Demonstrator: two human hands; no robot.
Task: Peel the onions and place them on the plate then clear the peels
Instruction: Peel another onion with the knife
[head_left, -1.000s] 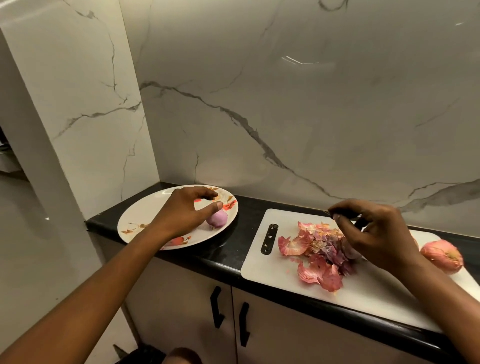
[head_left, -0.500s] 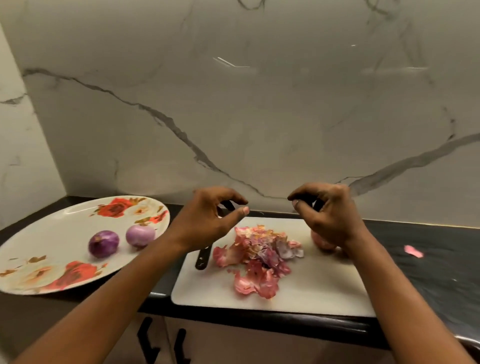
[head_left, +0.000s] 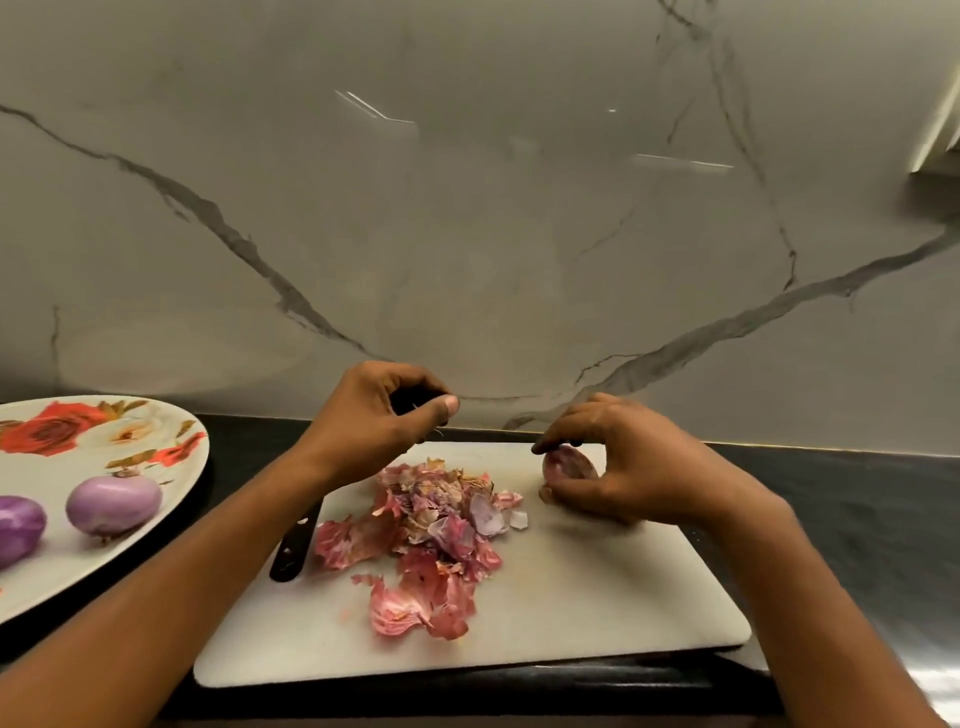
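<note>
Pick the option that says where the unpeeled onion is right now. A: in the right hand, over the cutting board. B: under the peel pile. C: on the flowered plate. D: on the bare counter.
A: the right hand grips the unpeeled onion above the cutting board; the plate holds only peeled ones.

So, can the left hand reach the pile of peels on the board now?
Probably yes: the left hand hovers just above the pile of peels, with nothing between them, though it already pinches something small and dark.
</note>
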